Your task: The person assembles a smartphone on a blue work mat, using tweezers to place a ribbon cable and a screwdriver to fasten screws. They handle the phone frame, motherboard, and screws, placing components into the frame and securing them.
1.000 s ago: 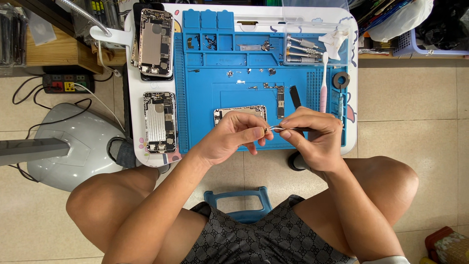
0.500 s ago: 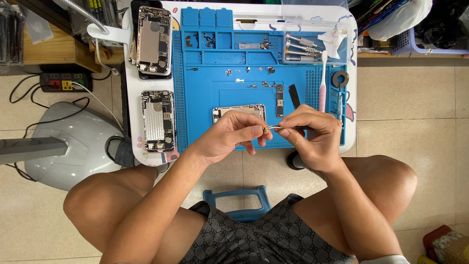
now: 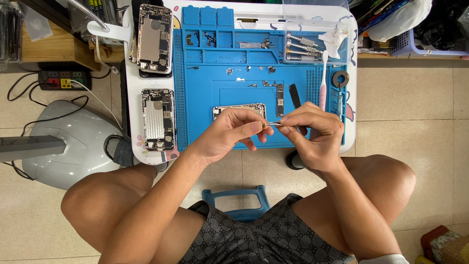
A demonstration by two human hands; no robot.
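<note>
My left hand (image 3: 234, 131) and my right hand (image 3: 312, 134) meet above the near edge of a blue repair mat (image 3: 229, 78). The right hand grips thin metal tweezers (image 3: 276, 124) whose tips point left. The left thumb and forefinger pinch a tiny part (image 3: 264, 125) right at those tips. An opened phone body (image 3: 239, 108) lies on the mat just behind the left fingers, partly hidden by them.
Two more opened phones (image 3: 157, 119) (image 3: 153, 38) lie on the white table's left side. The mat holds small screws, a circuit board (image 3: 280, 93), screwdriver bits (image 3: 300, 49), a pink toothbrush (image 3: 323, 80) and a tape roll (image 3: 340, 78). A grey fan base (image 3: 73, 144) and power strip (image 3: 61, 79) sit on the floor.
Both hands stayed together over the mat's near edge and shifted only slightly. The tweezers' tips remain at the left fingertips.
</note>
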